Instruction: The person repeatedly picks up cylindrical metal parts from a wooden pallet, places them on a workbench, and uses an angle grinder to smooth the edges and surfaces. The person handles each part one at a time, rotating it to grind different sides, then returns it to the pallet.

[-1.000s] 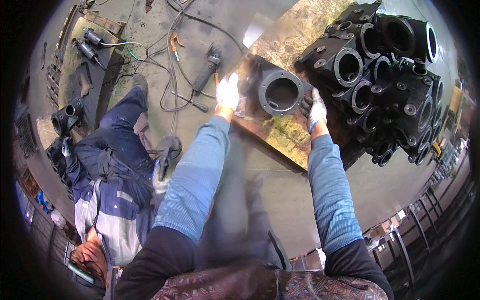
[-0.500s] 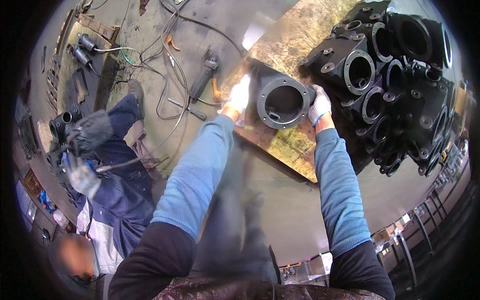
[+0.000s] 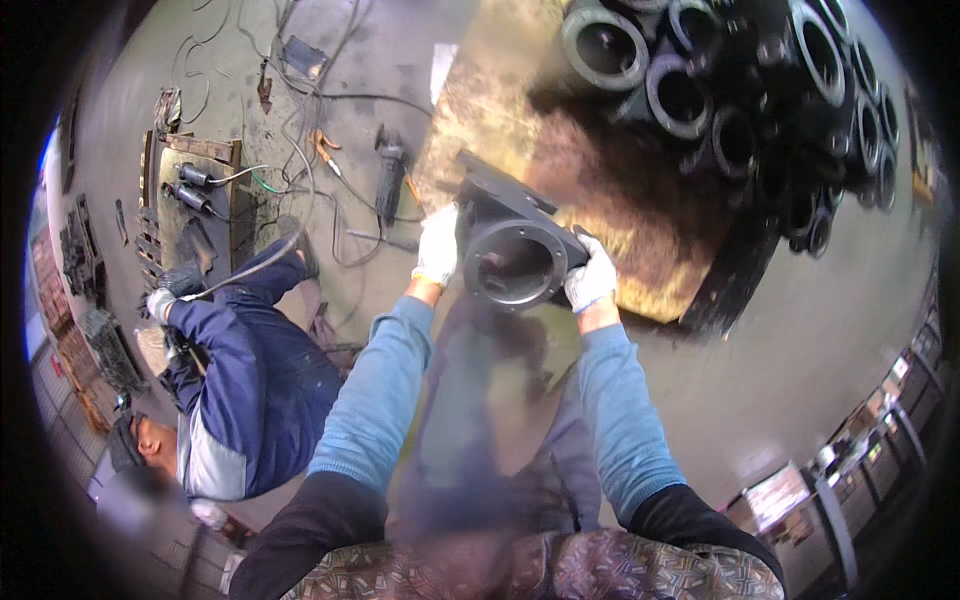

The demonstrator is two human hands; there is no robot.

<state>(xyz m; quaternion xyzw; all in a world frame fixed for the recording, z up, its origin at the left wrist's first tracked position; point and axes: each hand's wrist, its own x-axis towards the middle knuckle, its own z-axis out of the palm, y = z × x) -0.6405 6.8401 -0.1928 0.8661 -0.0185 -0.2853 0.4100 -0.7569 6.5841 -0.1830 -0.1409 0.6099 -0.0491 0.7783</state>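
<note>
Grey workshop floor (image 3: 800, 330) with a rusty flat metal plate (image 3: 640, 240) | my left grip (image 3: 438, 245) and right grip (image 3: 590, 275), in white gloves, clamp the big black round metal part (image 3: 515, 255), lifted over the plate's near edge | more black parts (image 3: 760, 90) piled behind.

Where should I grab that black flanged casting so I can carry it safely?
Probably by the round flange rim of the black flanged casting, one hand from each side, as the left hand and right hand do now: the rim juts out, and opposed grips balance it.
</note>
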